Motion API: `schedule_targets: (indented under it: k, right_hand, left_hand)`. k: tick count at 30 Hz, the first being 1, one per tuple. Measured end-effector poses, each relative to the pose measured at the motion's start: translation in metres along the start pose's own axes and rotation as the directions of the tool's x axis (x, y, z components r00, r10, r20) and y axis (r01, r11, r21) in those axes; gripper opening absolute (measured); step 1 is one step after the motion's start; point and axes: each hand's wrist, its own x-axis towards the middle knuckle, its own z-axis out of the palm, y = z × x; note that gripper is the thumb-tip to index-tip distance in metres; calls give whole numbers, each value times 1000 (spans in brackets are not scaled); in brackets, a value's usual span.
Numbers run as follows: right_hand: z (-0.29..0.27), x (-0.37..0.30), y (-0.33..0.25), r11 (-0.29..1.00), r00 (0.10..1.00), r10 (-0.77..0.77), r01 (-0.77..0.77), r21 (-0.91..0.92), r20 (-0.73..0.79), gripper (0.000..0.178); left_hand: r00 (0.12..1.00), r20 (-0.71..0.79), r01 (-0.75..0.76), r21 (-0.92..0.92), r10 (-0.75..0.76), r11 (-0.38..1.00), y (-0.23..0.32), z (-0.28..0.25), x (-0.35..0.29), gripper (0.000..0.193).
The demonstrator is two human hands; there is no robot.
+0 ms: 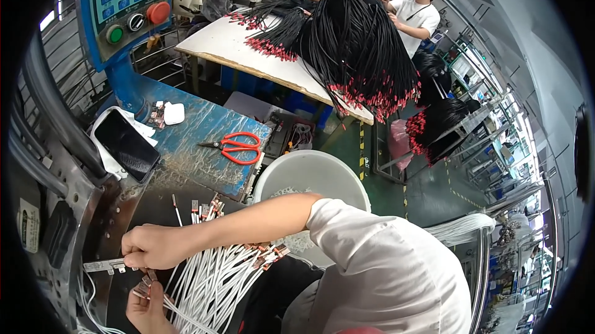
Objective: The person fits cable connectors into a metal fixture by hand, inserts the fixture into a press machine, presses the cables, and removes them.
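I see my right hand (152, 246) closed on one white wire's metal end at the small metal bracket (105, 265), while my left hand (147, 310), just below the bracket, grips the white wire bundle (214, 275) running lengthwise down-right from it.

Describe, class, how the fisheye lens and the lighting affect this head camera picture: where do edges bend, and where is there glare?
Head view: black corners ring the round image; the white table edge and shelving at right bow toward the rim. Glare shimmers on the blue wrapped surface and the phone screen. The hands, right and left, on the white wires look sharp and evenly lit.
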Motion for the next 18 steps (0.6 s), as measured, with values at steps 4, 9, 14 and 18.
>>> schedule_targets:
  k: [4,9,14,18]
  right_hand:
    - [3,-1,1,996,999,-54,54,-78,-6,24]
    - [4,-2,-4,990,991,123,-127,65,51,24]
    - [-3,-5,-10,990,986,131,-136,43,104,23]
    - [-5,-4,-9,986,986,124,-134,95,110,23]
  left_hand:
    - [1000,-3,12,-9,-12,1000,-2,-2,0,13]
    - [1000,0,9,-79,-9,997,-3,0,2,6]
    - [998,-45,-40,-42,38,998,1,2,1,3]
    - [999,-42,9,-46,-11,999,5,0,-1,6]
